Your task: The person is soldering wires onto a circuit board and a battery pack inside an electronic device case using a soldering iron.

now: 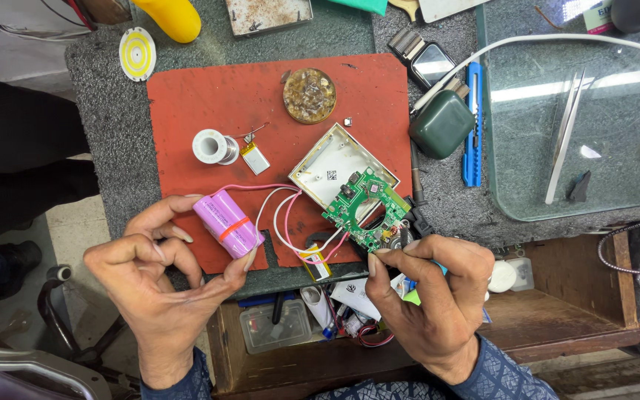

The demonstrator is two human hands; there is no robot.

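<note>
Electronics repair workbench: solder spool, tweezers

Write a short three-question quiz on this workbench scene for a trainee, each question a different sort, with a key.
1. True or false: the left hand holds the pink battery pack between thumb and fingers.
2. Multiple choice: what do the pink and white wires from the battery pack run to? A. the solder spool B. the green circuit board C. the blue utility knife
3. Fill in: the green circuit board lies partly over an open ____ plastic casing on the red mat.

Key: 1 true; 2 B; 3 white. The right hand pinches a small tool at the board's lower edge; what the tool is cannot be told.
</note>
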